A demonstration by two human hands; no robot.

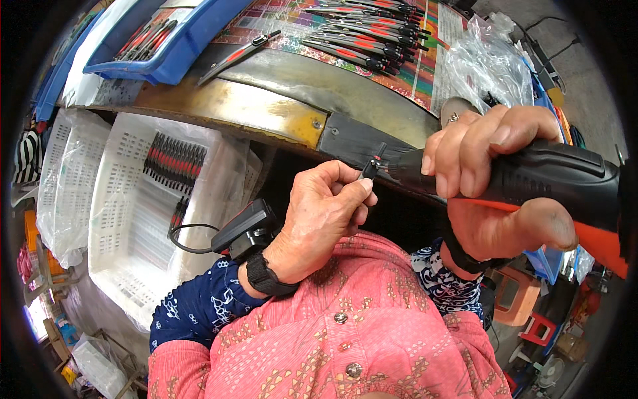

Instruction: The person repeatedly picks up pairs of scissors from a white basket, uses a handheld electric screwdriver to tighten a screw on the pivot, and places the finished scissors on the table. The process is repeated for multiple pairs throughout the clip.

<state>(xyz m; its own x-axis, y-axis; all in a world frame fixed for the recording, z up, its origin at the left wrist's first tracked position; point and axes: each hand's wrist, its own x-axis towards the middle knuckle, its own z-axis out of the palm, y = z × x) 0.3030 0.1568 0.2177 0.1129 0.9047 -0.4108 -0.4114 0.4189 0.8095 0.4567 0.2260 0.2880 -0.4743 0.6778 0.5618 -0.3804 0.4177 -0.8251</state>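
Observation:
My left hand (322,203) is closed, thumb and fingers pinching a small black part (371,166) with a dark pin-like end and a touch of red. Most of that part is hidden by the fingers. My right hand (495,153) wraps round a black and orange power tool (555,169), its narrow front end pointing left. The tool's tip is right beside the small part; whether they touch I cannot tell. Both hands are in front of the worktable's metal edge (246,106).
Slim grey, red and black pen-like tools (369,40) lie piled on a colourful printed sheet; a single one (239,56) lies apart. A blue tray (166,66) holds more. Left below stands a white basket (116,199) with black-red pieces in rows. Clear plastic bags (488,60) lie at right.

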